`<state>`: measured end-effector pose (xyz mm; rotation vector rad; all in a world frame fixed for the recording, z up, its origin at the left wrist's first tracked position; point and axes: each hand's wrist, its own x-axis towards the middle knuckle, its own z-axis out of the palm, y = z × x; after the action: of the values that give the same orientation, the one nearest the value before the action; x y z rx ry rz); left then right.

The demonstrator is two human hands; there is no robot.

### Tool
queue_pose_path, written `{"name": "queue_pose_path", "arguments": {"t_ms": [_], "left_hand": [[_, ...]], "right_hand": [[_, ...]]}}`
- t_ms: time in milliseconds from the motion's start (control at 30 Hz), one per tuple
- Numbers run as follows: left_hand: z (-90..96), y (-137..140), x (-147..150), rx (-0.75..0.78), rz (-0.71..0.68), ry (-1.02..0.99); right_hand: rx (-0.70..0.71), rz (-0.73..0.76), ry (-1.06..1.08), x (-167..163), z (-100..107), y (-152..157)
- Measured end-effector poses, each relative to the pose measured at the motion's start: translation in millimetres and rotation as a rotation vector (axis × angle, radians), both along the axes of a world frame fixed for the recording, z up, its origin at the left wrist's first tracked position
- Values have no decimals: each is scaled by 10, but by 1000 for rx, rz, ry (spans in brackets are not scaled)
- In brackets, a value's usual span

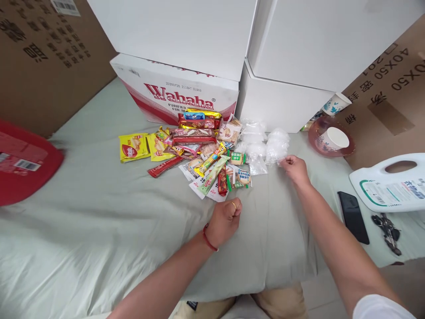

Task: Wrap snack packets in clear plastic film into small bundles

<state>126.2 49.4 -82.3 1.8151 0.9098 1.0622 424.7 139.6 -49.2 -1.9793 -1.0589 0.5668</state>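
Observation:
My left hand [227, 219], with a ring and a red wrist cord, rests on the cloth as a fist; nothing shows in it. It lies just in front of a heap of wrapped snacks, among them a red-brown wafer packet [193, 136], a yellow snack bar [210, 160], a green stick packet [214, 172] and green-edged biscuit packets [236, 158]. Two yellow packets [134, 147] are at the heap's left. My right hand [295, 169] pinches the near right edge of a clear plastic bag [277, 144], beside more bunched clear bags [255, 138].
Behind the snacks stand a Wahaha carton [179, 91] and white boxes [285, 93]. At right are a paper cup [333, 138] in a reddish bowl [314, 133], a white detergent jug [375, 181], a phone [353, 218] and keys [388, 232]. A red container [26, 164] is at left.

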Motion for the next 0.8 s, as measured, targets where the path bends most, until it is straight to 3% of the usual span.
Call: {"name": "queue_pose_path", "arguments": {"t_ms": [100, 167, 267, 333, 400, 467, 633, 800], "left_hand": [[40, 14, 8, -154, 13, -59], [86, 25, 13, -267, -6, -123], [156, 49, 25, -513, -146, -300], [190, 68, 27, -715, -240, -448], [210, 86, 23, -872, -296, -577], [211, 95, 22, -934, -311, -663], [118, 100, 80, -837, -223, -682], [81, 116, 103, -856, -174, -631]], "right_hand": [[250, -63, 212, -215, 137, -315], [382, -19, 488, -411, 246, -623], [358, 137, 862, -748, 311, -1005], [290, 204, 987, -949, 264, -1125], [193, 260, 993, -1100, 161, -1154], [93, 313, 911, -1194, 34, -1145], [41, 413, 726, -1239, -177, -1168], [31, 430, 570, -1225, -175, -1192]]}}
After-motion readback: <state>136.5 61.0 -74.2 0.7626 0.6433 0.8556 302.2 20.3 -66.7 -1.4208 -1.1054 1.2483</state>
